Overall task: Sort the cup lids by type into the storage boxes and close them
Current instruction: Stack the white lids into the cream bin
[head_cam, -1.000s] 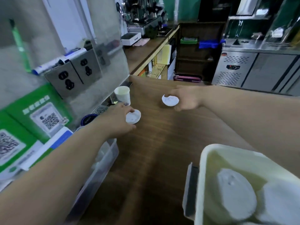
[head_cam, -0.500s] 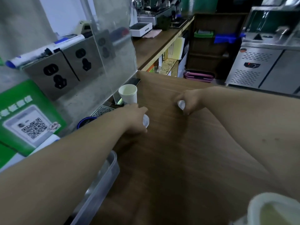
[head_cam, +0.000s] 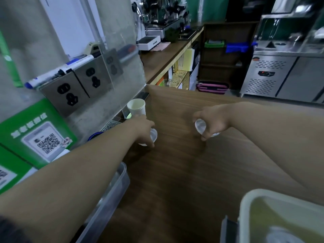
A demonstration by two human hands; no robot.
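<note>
My left hand (head_cam: 142,128) is closed over a white cup lid (head_cam: 152,136) low on the wooden counter (head_cam: 175,172), fingertips touching the wood. My right hand (head_cam: 213,122) grips a clear cup lid (head_cam: 200,127), tilted and just above the counter. A clear storage box (head_cam: 112,190) lies at the left edge under my left forearm. A pale green storage box (head_cam: 259,204) with a white lid (head_cam: 278,234) inside fills the bottom right corner.
A white paper cup (head_cam: 136,107) stands upright beside a clear acrylic screen (head_cam: 122,67), just beyond my left hand. Wall sockets (head_cam: 70,92) and green QR signs (head_cam: 38,137) line the left wall. The counter's far edge drops to a floor with a steel fridge (head_cam: 273,76).
Both hands dropped toward the counter, each keeping its lid. The view tilted up and then back down, so the green box slid out of the frame and partly returned.
</note>
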